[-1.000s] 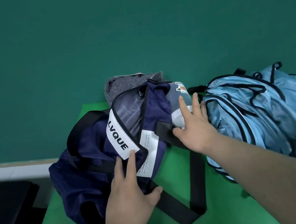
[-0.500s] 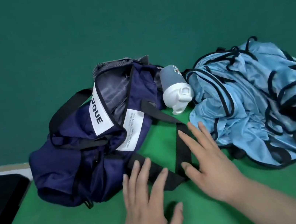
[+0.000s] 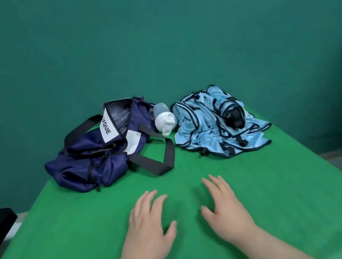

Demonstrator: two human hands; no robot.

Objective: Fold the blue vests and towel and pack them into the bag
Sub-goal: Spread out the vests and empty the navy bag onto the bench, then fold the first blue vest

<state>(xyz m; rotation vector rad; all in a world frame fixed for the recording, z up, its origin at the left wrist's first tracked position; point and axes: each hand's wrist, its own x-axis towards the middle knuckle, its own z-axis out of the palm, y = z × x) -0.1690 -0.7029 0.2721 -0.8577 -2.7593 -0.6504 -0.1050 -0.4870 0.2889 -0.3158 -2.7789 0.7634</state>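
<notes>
Nothing folded yet: my left hand (image 3: 148, 223) and right hand (image 3: 223, 207) lie spread, empty, on the green table (image 3: 72, 245); bag (image 3: 102, 153) gapes at eleven o'clock, blue vests (image 3: 206, 132) heaped at one, towel not clearly identifiable.

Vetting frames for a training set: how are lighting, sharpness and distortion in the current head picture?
Head view: soft, even light, no glare; faint shadows under left hand and right hand on the table; bag lettering legible, vests slightly soft; wide-angle stretch toward the edges.
</notes>
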